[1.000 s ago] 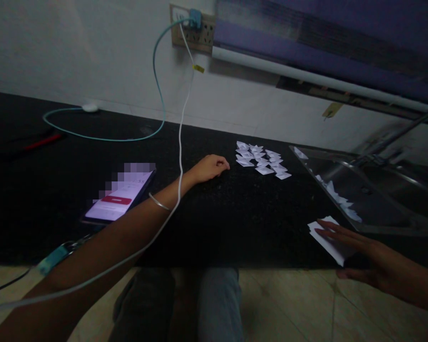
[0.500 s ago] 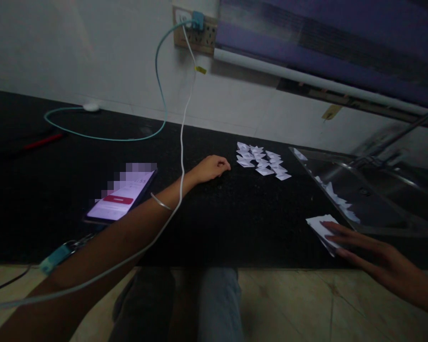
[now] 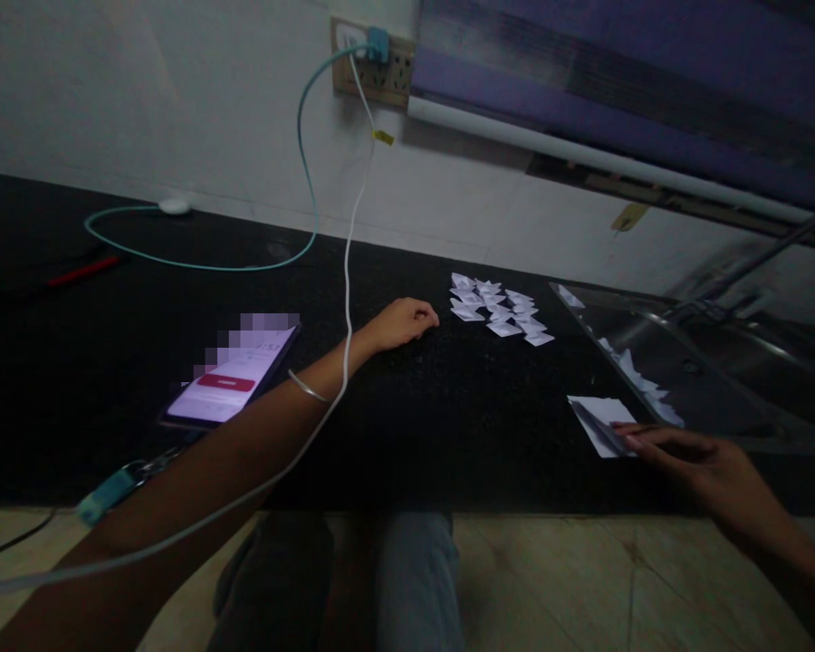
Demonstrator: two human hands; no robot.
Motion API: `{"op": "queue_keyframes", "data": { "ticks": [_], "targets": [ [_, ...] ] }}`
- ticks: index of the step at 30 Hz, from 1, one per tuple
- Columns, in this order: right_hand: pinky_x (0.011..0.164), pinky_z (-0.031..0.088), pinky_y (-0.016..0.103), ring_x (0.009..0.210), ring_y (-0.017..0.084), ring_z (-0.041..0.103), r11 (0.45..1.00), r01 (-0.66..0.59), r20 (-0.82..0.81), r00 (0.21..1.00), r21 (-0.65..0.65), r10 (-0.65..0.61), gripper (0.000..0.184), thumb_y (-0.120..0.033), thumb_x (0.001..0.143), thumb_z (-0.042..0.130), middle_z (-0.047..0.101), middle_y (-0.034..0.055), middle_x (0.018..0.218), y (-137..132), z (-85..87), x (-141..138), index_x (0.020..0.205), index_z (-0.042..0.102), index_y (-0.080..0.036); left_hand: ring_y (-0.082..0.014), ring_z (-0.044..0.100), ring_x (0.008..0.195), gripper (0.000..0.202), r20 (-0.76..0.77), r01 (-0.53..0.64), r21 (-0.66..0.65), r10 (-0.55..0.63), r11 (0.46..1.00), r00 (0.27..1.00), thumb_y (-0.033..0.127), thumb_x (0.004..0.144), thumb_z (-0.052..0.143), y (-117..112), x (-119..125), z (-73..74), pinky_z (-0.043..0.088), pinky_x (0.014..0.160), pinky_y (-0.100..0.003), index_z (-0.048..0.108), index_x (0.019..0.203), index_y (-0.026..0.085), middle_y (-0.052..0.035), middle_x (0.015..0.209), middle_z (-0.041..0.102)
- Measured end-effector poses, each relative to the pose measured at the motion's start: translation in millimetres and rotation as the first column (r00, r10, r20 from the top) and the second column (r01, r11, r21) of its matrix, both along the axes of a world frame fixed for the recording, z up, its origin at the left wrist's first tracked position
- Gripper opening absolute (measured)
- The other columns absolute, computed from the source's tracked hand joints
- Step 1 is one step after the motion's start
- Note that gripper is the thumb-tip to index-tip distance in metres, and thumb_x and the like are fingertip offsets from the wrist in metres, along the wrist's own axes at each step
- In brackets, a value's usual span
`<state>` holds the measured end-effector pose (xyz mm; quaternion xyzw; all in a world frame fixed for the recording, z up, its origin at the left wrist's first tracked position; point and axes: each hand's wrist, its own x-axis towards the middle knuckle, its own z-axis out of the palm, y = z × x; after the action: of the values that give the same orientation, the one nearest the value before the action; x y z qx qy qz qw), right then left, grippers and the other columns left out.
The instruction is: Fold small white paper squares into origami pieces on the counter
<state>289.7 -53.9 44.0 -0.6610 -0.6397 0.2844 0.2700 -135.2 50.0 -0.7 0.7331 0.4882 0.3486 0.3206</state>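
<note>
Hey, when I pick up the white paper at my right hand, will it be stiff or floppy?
Probably light and a bit floppy: the paper looks thin at its edges. It may crease easily, since your right hand pinches only one edge. It could also slide readily, as the dark counter looks smooth.

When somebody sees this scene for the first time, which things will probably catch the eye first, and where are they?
Probably the bright rectangular phone on the black countertop, left of the person's bare, loosely curled left hand. Next, the cluster of pointed, folded white paper pieces, right of that hand. Then the bare right hand, pinching thin white paper near the grey metal sink.
</note>
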Motion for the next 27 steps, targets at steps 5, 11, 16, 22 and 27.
{"op": "queue_keyframes", "data": {
  "ticks": [5,11,16,22,27],
  "targets": [
    [0.109,0.045,0.051,0.113,0.040,0.069,0.995,0.102,-0.105,0.989,0.008,-0.101,0.024,-0.052,0.059,0.082,0.080,0.0096,0.102,0,-0.9,7,0.057,0.077,-0.029,-0.0126,0.059,0.061,0.027,0.012,0.021,-0.030,-0.021,0.999,1.000,0.028,0.086,0.056,-1,0,0.9,0.042,0.059,-0.025,0.075,0.097,0.013,-0.0068,0.074,0.069],
    [0.110,0.043,0.053,0.115,0.042,0.068,0.988,0.153,-0.106,0.982,-0.009,-0.153,0.025,-0.052,0.056,0.083,0.080,0.0109,0.102,3,0.6,9,0.057,0.077,-0.028,-0.0126,0.059,0.062,0.029,-0.025,0.018,0.012,-0.018,1.000,1.000,0.028,0.086,0.055,0,0,0.0,0.041,0.059,-0.024,0.075,0.098,0.012,-0.0055,0.071,0.068],
    [0.103,0.049,0.051,0.111,0.042,0.070,0.990,0.141,-0.099,0.985,0.022,-0.138,0.025,-0.052,0.059,0.082,0.080,0.0113,0.101,1,-1.3,8,0.059,0.079,-0.027,-0.0140,0.062,0.067,0.030,-0.034,0.034,0.031,-0.033,0.999,0.999,0.032,0.088,0.056,2,0,-1.9,0.043,0.064,-0.025,0.077,0.098,0.014,-0.0071,0.074,0.072],
    [0.068,0.057,0.044,0.089,0.037,0.073,0.980,0.176,-0.005,0.984,0.095,-0.177,0.030,-0.056,0.061,0.080,0.080,0.0087,0.089,6,3.1,16,0.071,0.080,-0.028,-0.0128,0.060,0.062,0.030,-0.027,0.041,0.021,-0.040,0.999,0.999,0.035,0.089,0.057,0,-1,-1.1,0.042,0.061,-0.025,0.076,0.098,0.015,-0.0058,0.073,0.070],
    [0.064,0.050,0.037,0.073,0.024,0.066,0.925,0.202,-0.002,0.977,0.321,-0.213,0.032,-0.058,0.072,0.072,0.071,0.0057,0.079,11,36.4,-6,0.078,0.069,-0.026,-0.0116,0.052,0.056,0.041,0.020,0.057,0.027,-0.058,0.998,0.998,0.048,0.097,0.048,-4,1,2.1,0.038,0.058,-0.026,0.073,0.094,0.016,-0.0017,0.064,0.059]
  ]
}}
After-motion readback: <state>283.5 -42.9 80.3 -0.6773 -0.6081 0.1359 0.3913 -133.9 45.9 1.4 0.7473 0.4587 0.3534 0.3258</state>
